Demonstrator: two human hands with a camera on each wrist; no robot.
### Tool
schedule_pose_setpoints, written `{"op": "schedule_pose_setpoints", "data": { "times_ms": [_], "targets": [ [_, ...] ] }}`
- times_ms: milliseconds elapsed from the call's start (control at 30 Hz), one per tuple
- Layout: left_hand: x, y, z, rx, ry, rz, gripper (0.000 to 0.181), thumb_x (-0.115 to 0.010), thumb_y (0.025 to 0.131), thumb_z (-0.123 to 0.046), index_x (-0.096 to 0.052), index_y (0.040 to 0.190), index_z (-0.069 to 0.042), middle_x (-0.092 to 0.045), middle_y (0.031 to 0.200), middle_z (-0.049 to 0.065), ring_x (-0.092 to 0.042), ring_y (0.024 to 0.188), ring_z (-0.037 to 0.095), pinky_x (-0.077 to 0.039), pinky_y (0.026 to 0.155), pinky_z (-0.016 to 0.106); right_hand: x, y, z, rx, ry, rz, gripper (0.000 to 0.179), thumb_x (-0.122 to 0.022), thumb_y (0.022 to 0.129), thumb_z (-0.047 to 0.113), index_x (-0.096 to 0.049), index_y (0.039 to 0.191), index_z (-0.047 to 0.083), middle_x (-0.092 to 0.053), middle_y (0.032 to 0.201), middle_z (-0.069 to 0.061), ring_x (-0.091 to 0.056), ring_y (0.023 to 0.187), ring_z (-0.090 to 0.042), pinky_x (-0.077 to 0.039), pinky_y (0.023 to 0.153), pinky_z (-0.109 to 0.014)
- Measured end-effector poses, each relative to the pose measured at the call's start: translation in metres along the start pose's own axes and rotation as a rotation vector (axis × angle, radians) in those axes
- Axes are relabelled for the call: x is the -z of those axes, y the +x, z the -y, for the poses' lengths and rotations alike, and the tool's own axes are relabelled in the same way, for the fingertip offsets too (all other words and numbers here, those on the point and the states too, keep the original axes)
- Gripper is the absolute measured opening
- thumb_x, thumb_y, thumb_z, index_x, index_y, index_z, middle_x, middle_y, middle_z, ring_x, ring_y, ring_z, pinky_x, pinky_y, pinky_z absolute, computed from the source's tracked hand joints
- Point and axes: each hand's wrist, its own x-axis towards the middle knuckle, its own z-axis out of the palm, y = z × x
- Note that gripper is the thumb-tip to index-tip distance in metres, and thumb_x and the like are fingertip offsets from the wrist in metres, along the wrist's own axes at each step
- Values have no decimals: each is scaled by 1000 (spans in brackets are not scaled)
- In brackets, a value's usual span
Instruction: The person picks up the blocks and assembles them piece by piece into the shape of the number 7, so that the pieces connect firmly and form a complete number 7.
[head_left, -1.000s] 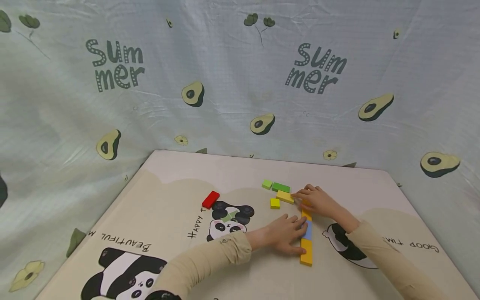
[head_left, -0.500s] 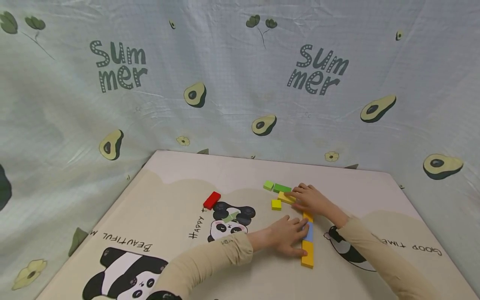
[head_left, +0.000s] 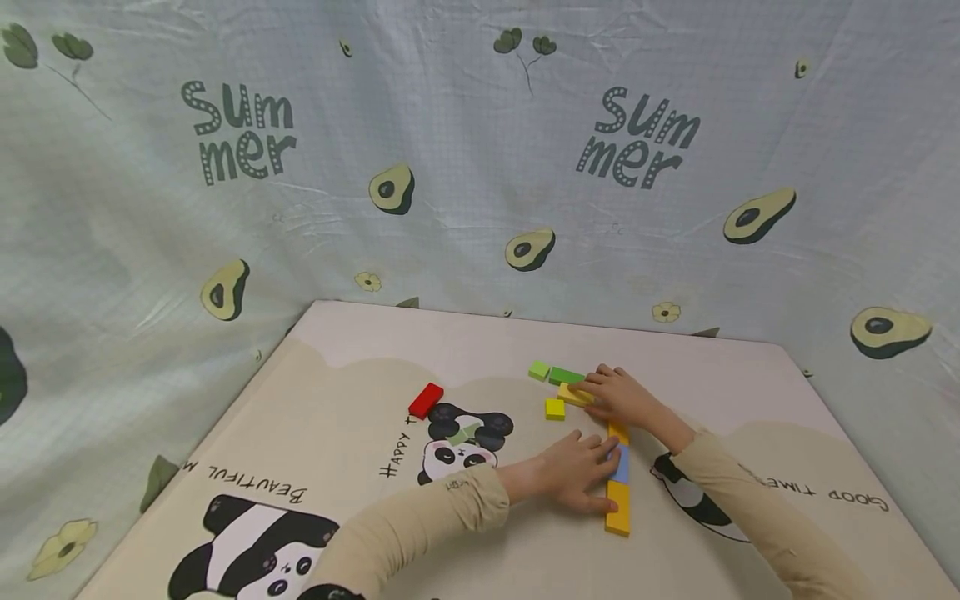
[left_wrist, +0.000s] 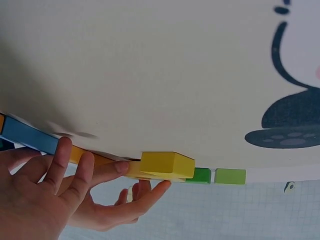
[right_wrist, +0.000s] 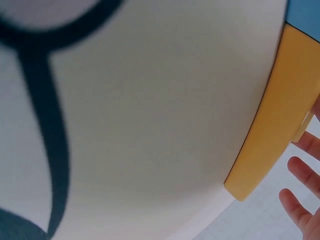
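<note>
A line of blocks runs away from me in the head view: an orange block (head_left: 618, 518), a blue block (head_left: 620, 468) and another orange block (head_left: 618, 432). My left hand (head_left: 573, 475) rests along its left side, fingers spread and fairly straight, fingertips at the blue block and thumb at the near orange one. At the far end, my right hand (head_left: 626, 400) pinches a yellow oblong block (head_left: 572, 395) between thumb and index finger. The left wrist view shows the right-hand fingers (left_wrist: 155, 192) on that block, partly behind a small yellow block (left_wrist: 165, 164).
A green block (head_left: 564, 376) and a light green block (head_left: 539, 370) lie behind the yellow oblong one. Farther left on the panda-printed mat (head_left: 450, 350) is a red block (head_left: 426, 401). A printed curtain (head_left: 450, 125) hangs behind the mat.
My right hand has shifted slightly left and its fingers now reach over the yellow oblong block. The left hand stays in place beside the line. The head view has shifted slightly.
</note>
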Motion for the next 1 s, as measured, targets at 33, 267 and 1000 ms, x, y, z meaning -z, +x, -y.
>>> {"op": "schedule_pose_setpoints", "data": {
  "times_ms": [33, 267, 1000],
  "targets": [
    [0, 0, 0, 0, -1, 0, 75, -24, 85, -66, -27, 141, -17, -26, 147, 3, -37, 127, 16, -36, 99, 36, 0, 0, 0, -1, -1, -4, 39, -67, 78, 27, -59, 116, 20, -61, 95, 2, -44, 85, -15, -39, 72, -34],
    [-2, 2, -1, 2, -4, 1, 75, -23, 85, -66, -27, 141, -17, -25, 148, 3, -36, 128, 16, -36, 99, 36, 1, -5, 0, -26, 48, -47, 35, -68, 77, 23, -62, 111, 17, -62, 97, 0, -45, 87, -17, -41, 75, -36],
    [-1, 2, -1, 14, 17, 4, 75, -24, 85, -66, -27, 141, -16, -27, 147, 2, -39, 124, 13, -37, 97, 33, 19, -31, -34, -177, 27, -169, 33, -62, 72, -12, -59, 102, 4, -55, 101, -14, -47, 87, -28, -44, 70, -45]
  ]
}}
